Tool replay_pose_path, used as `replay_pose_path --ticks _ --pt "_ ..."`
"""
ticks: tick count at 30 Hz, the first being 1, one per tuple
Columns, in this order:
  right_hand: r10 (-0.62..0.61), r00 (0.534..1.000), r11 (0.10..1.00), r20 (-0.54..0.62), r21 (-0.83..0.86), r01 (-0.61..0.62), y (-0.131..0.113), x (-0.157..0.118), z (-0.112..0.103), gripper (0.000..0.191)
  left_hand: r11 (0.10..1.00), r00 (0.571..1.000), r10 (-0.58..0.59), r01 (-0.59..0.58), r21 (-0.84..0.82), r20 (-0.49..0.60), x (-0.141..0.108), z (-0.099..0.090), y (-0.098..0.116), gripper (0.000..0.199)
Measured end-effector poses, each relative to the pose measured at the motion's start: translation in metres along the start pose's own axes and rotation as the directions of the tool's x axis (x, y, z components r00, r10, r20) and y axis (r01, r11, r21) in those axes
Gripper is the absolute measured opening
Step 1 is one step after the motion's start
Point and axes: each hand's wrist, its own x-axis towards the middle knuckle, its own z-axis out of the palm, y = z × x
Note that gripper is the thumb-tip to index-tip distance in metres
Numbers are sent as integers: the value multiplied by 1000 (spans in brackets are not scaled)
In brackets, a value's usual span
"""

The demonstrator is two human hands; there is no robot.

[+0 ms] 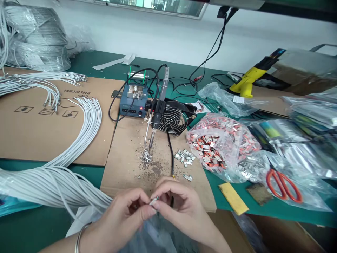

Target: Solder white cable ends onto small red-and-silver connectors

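Observation:
Both my hands meet at the front edge of the cardboard work sheet [116, 175]. My left hand [129, 214] pinches a small silvery metal connector piece [153, 201] between thumb and forefinger. From the other side my right hand [181, 207] grips the same piece with its fingertips; its exact shape is mostly hidden. Just ahead stands a soldering iron [160, 102] in a holder, its tip over a heap of metal clippings [146, 156]. Loose metal shells [185, 157] lie to the right of the clippings. A bundle of white cables [52, 182] reaches up to my left forearm.
Behind the sheet sit a blue soldering station [133, 102] and a black fan [175, 119]. Rightward are a bag of orange-and-silver connectors [210, 147], red-handled scissors [283, 184], a yellow sponge [233, 198] and a yellow heat gun [247, 80]. Wire coils [37, 38] stand back left.

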Motion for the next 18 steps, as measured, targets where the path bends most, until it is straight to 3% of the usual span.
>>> replay_pose_path --ticks 3,7,9,11,13,15,18 --pt "-38 999 999 18 25 38 0 -2 -2 5 993 998 61 -59 105 -11 -2 -2 -2 34" --pt "-59 998 966 -37 250 66 9 -3 8 8 997 995 72 -75 36 71 -6 -5 -6 37" --pt "-70 982 950 -178 289 120 13 -3 12 10 994 993 104 -104 12 51 -7 -7 -7 39" --pt "-91 919 923 -384 315 223 15 -3 10 13 997 995 73 -70 -44 74 -9 -9 -6 38" --pt "-112 859 904 -499 307 296 13 -3 5 14 991 991 10 8 -135 132 -10 -13 -4 37" --pt "-128 903 940 -411 240 242 9 -4 1 8 981 987 -13 44 -191 162 -12 -16 -2 37" --pt "-76 991 994 -108 66 84 1 -5 4 12 989 991 18 2 -145 135 -14 -18 0 36"
